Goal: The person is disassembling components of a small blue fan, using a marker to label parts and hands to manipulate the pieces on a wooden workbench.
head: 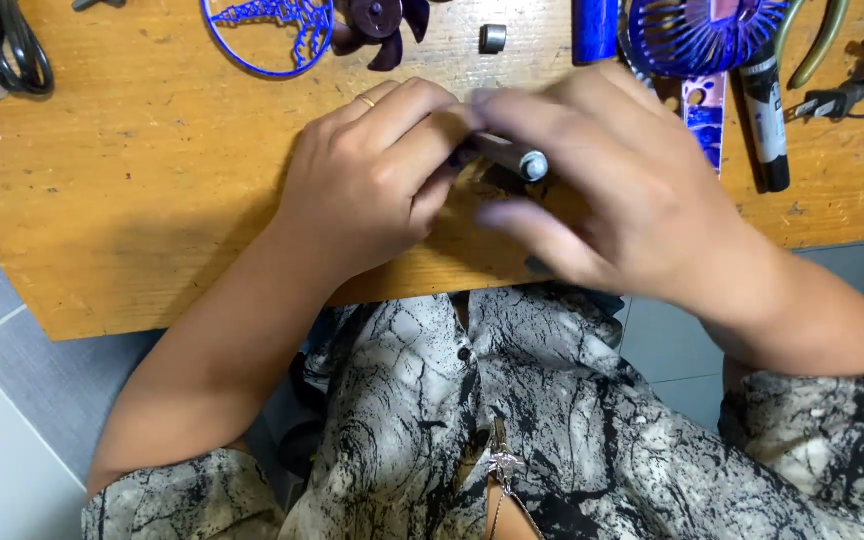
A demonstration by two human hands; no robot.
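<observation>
Both my hands meet over the middle of a wooden table [132,190]. My left hand [372,180], with a ring on one finger, pinches the near end of a small dark cylinder with a grey cap [512,155]. My right hand [602,190] curls around the same cylinder from the right, its fingers blurred. Most of the cylinder is hidden between the fingers; only its capped end shows.
Along the table's far edge lie a round blue fan grille [267,35], a dark fan blade [377,25], a small metal sleeve [493,38], a blue fan housing [702,35], a black marker [767,110], pliers [822,40] and a black cable [17,50].
</observation>
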